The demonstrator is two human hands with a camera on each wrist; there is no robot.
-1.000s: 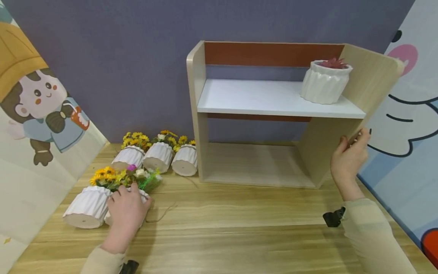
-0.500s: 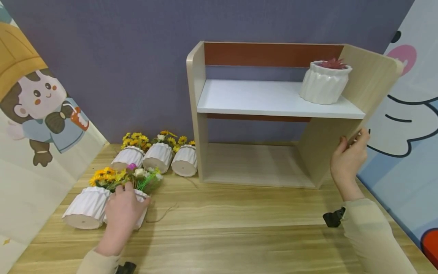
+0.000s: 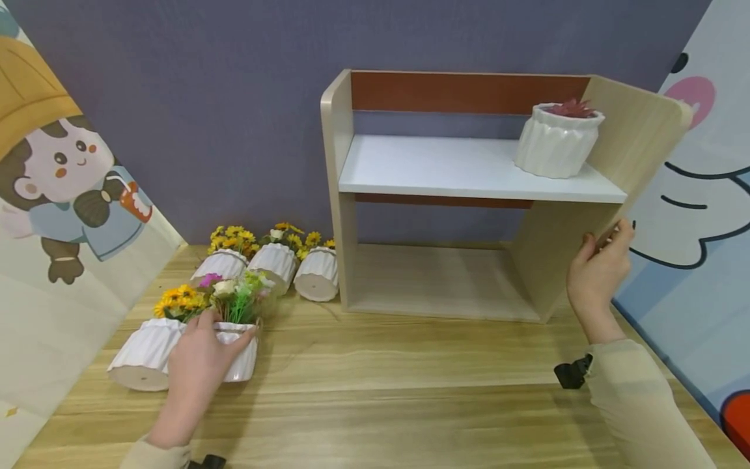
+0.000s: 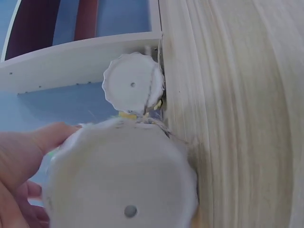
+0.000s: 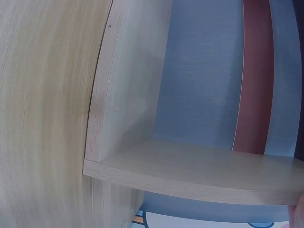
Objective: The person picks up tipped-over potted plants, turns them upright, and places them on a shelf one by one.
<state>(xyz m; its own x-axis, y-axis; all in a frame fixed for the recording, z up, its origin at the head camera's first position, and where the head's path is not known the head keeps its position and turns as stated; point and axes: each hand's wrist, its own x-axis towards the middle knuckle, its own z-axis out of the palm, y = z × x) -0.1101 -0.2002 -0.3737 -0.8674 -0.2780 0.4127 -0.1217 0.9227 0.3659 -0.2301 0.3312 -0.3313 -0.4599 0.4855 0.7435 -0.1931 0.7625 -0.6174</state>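
Toward the wood-grain table's [image 3: 410, 391] left edge, I should lift level the fluted flowerpot [image 3: 243, 361] clamped in left hand [image 3: 199, 365], while right hand [image 3: 600, 277] pinches bookshelf's side panel [image 3: 541, 251].

The pots [image 3: 241, 360] look like glossy, ridged ceramic with matt bases [image 3: 142, 378], their twine [image 3: 231, 331] rough and fibrous. Smooth wood grain covers the surface [image 3: 398, 391] and shelf sides [image 3: 635, 140]; the backdrop [image 3: 217, 111] resembles matt cloth.
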